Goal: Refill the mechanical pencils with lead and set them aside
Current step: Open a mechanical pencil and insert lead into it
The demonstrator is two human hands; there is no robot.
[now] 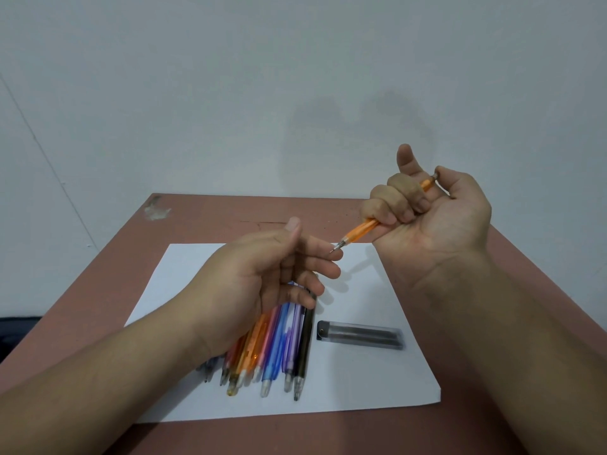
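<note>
The right hand (437, 208) is raised above the reddish-brown counter (203, 221), its fingers (391, 198) curled tight round a translucent orange mechanical pencil (359, 232) whose metal tip slants down-left — right at the index fingertip of the left hand (262, 277). The left hand's fingers are loosely bent and hold nothing. Beneath it, on a white sheet of paper (361, 382), lies a row of coloured translucent mechanical pencils (279, 349), with a dark clear-plastic lead case (360, 335) just beside them.

The left hand (262, 277) hides the upper ends of the pencils (276, 343) on the paper; their count is unclear. Any lead at the orange pencil (361, 229) tip is too fine to tell.
</note>
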